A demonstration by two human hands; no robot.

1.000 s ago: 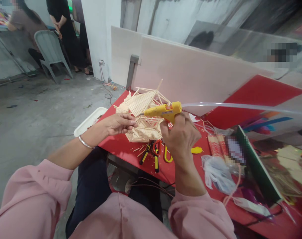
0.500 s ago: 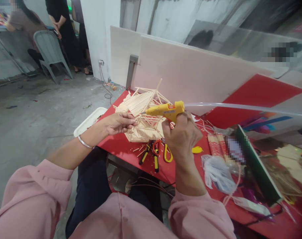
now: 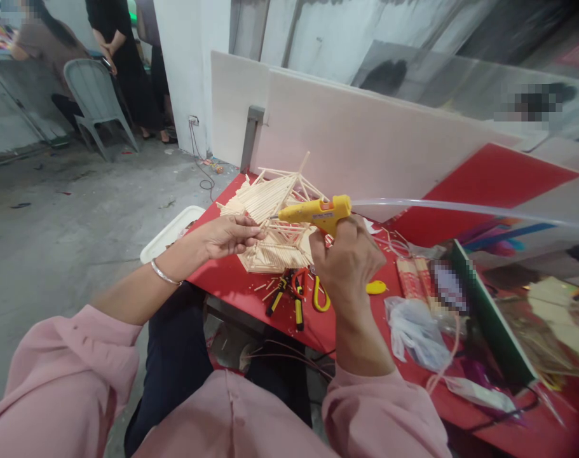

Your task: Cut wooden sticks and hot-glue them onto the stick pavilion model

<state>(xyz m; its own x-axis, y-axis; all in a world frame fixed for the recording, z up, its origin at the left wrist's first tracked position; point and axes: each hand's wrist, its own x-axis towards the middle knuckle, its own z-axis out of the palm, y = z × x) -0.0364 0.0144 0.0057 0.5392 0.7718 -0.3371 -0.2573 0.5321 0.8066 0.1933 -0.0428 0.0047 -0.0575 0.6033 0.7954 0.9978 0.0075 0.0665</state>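
In my right hand [image 3: 349, 257] is a yellow hot glue gun [image 3: 318, 214], its nozzle pointing left; a long clear glue stick [image 3: 413, 202] trails from its back. My left hand [image 3: 234, 236] is closed in a pinch right by the nozzle tip. A thin wooden stick seems to be between those fingertips, though it blends with the sticks behind. Beyond both hands a model house of thin wooden sticks [image 3: 265, 197] stands on the red table [image 3: 222, 280], partly covered by the glue gun and fingers.
Black-and-yellow pliers [image 3: 299, 305] and yellow-handled scissors [image 3: 321, 296] lie before the model among stick scraps. To the right are a plastic bag [image 3: 417, 334], stick packets [image 3: 410, 280] and a green-sided box [image 3: 492, 318]. White boards [image 3: 365, 133] lean behind. A chair [image 3: 93, 95] and people are far left.
The glue gun has shifted slightly left, bringing its nozzle closer to my left fingertips. My left hand has barely moved.
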